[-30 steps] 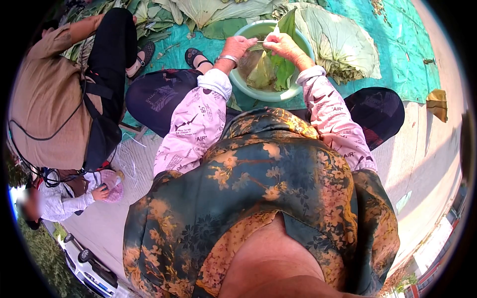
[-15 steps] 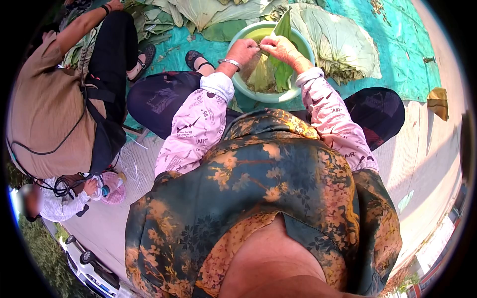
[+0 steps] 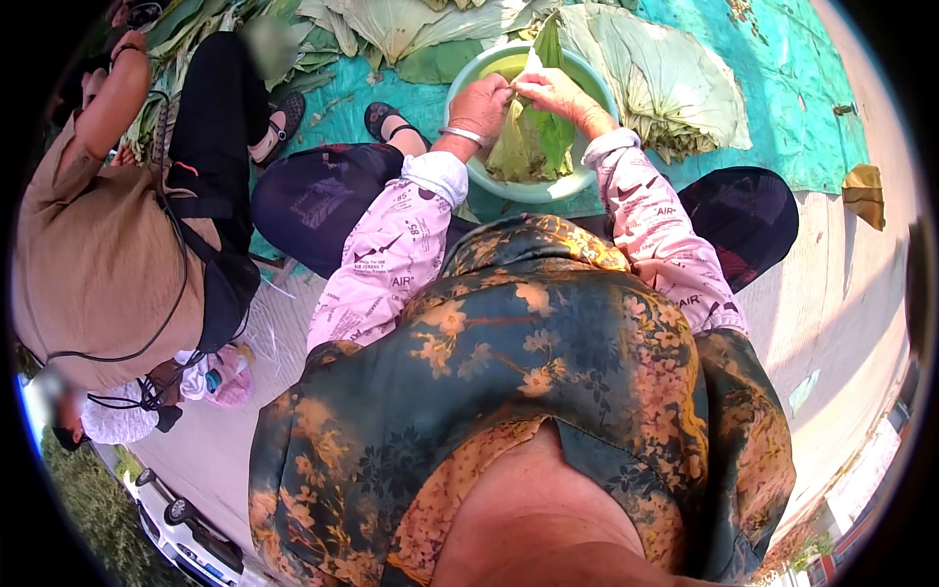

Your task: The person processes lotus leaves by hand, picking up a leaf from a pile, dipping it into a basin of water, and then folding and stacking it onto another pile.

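A light-green plastic basin (image 3: 528, 193) stands before me, with leaves and what looks like water in it. Over it my left hand (image 3: 479, 106) and my right hand (image 3: 554, 94) meet, fingertips pinched close together. Between them they grip a long green leaf (image 3: 556, 142), one end sticking up past the right fingers and the rest hanging into the basin. A paler, yellowish leaf (image 3: 513, 152) hangs beside it below the left hand. My fingers hide the exact spot they hold.
A stack of large, flattened pale leaves (image 3: 665, 83) lies right of the basin on a teal tarp (image 3: 807, 108). More leaves (image 3: 391, 24) are spread behind. At the left sits a person in a brown top (image 3: 108, 254). A brown scrap (image 3: 864, 196) lies at the right.
Both hands stay over the basin, but the leaf has turned and its upright end now leans nearer my fingers. The person at the left has drawn their arm back.
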Tool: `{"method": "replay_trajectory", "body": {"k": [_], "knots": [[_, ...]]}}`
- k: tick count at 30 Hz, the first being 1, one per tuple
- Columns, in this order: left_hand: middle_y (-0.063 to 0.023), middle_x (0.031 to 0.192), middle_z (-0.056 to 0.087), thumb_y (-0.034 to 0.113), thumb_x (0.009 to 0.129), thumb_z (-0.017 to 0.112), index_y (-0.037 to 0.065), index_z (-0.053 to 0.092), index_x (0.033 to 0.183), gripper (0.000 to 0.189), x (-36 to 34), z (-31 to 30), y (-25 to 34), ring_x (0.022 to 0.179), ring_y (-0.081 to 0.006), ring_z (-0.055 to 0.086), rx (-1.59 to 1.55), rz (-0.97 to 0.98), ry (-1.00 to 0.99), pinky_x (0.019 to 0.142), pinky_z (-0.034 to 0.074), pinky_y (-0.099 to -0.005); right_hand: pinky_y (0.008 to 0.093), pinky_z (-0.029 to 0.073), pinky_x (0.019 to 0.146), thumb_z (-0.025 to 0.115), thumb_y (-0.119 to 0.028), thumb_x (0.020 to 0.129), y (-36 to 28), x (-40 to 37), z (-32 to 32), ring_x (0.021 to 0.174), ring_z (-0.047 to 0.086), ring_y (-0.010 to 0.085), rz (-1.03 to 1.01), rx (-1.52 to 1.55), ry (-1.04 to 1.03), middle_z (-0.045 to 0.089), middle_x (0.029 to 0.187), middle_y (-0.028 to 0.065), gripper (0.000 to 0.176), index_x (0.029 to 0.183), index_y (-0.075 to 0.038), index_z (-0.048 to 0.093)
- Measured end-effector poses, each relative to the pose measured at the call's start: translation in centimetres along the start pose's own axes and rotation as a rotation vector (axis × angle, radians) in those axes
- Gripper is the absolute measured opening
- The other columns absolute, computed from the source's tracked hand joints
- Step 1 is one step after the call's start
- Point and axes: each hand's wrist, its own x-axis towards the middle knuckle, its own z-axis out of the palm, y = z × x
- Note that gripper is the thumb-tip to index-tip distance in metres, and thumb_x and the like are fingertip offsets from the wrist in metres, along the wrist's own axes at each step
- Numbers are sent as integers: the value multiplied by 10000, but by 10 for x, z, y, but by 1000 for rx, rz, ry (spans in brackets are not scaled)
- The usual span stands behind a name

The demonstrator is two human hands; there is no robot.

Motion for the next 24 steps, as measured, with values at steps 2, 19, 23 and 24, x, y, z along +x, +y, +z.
{"method": "replay_trajectory", "body": {"k": [2, 19, 23, 24], "knots": [[-83, 705, 608, 230, 774, 584, 82, 609, 831, 160, 4, 2, -10, 635, -188, 574, -52, -31, -27, 603, 445, -298, 291, 472, 676, 622, -218, 724, 1, -2, -2, 732, 584, 181, -83, -105, -80, 616, 835, 120, 286, 953, -47, 616], [-162, 736, 622, 182, 639, 594, 51, 649, 717, 162, -3, 10, -9, 738, -326, 611, 317, -143, -197, 671, 466, -415, 332, 469, 633, 630, -70, 668, 11, 2, 24, 671, 601, 257, -245, -413, -63, 610, 696, 134, 118, 779, -30, 623], [-179, 781, 632, 173, 642, 639, 3, 652, 757, 206, -9, 2, 3, 762, -313, 624, 308, -214, -147, 693, 477, -399, 332, 467, 634, 615, -120, 661, 11, 11, 32, 647, 598, 258, -252, -523, 13, 612, 686, 149, 147, 766, -19, 632], [-174, 762, 630, 168, 643, 627, 9, 650, 735, 186, -13, -2, 6, 753, -313, 623, 285, -212, -112, 678, 478, -401, 339, 465, 651, 614, -126, 668, 11, 12, 33, 664, 596, 280, -241, -512, 24, 613, 716, 157, 147, 772, -23, 627]]}}
